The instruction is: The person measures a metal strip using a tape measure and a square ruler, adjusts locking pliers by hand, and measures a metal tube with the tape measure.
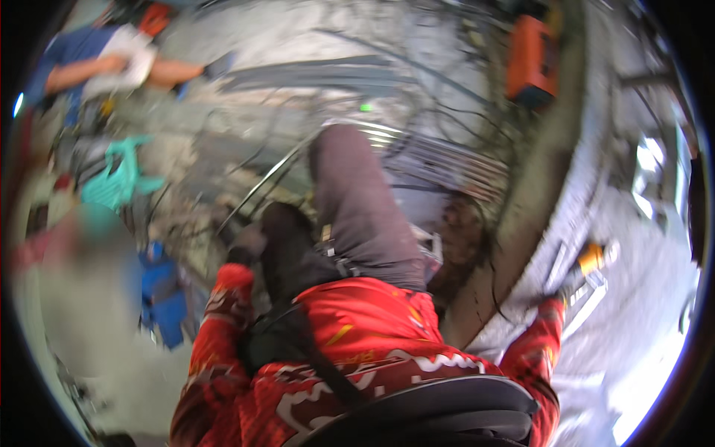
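Note:
Motion blur softens this view. My left hand (pixel 249 243), dark and perhaps gloved, is by my left knee, at the near end of a long thin metal bar (pixel 269 176); whether its fingers grip the bar is smeared. Out to the right, beyond the concrete ledge, my right hand (pixel 572 285) appears closed round a power tool (pixel 591 258) with a yellow body and a silvery round end. Beside that hand is a pale metal bracket-like piece (pixel 587 305). Past my knees lies a slatted metal frame (pixel 447 165).
A raised concrete ledge (pixel 538 216) runs along my right. An orange box-shaped machine (pixel 531 61) stands beside it, with cables around. At left are a teal plastic chair (pixel 119 176), a blue object (pixel 162 294) and a blurred person. Another person sits far left. Flat metal strips (pixel 313 76) lie ahead.

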Action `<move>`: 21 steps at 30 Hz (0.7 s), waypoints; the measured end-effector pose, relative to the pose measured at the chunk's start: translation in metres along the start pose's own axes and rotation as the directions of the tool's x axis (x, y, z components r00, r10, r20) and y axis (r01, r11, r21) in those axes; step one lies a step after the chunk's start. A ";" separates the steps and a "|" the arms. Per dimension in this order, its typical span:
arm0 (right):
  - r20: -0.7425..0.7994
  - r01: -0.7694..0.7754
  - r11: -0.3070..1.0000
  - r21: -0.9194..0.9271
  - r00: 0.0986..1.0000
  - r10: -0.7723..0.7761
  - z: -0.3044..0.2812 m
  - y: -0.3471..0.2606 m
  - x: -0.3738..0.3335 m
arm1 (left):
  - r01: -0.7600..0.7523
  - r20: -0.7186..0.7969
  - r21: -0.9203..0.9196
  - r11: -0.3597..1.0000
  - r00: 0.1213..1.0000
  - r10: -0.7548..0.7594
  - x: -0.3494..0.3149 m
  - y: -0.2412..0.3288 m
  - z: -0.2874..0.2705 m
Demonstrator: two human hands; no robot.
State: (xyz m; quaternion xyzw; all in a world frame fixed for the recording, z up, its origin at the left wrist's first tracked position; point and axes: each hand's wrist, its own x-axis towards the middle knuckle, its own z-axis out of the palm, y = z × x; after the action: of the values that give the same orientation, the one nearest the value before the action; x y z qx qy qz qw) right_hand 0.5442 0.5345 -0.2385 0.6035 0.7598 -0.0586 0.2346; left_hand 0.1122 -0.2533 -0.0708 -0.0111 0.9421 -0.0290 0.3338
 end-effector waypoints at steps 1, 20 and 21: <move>0.005 0.055 0.998 0.001 0.998 -0.055 -0.004 -0.023 0.011 | 0.065 -0.017 0.029 0.997 0.998 -0.065 -0.016 -0.002 -0.007; -0.035 -0.119 0.989 0.083 0.992 0.122 -0.028 0.031 0.004 | -0.248 -0.673 -0.160 0.956 0.736 0.078 0.011 0.031 -0.066; -0.045 -0.130 0.985 0.111 0.990 0.136 -0.033 0.035 -0.001 | -0.247 -0.691 -0.110 0.963 0.715 0.104 0.006 0.040 -0.076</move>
State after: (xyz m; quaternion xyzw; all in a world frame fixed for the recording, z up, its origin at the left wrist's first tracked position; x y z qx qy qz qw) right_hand 0.5676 0.5548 -0.2019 0.6659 0.7195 -0.0680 0.1851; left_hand 0.0596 -0.2103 -0.0184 0.0576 0.9934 0.0931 -0.0348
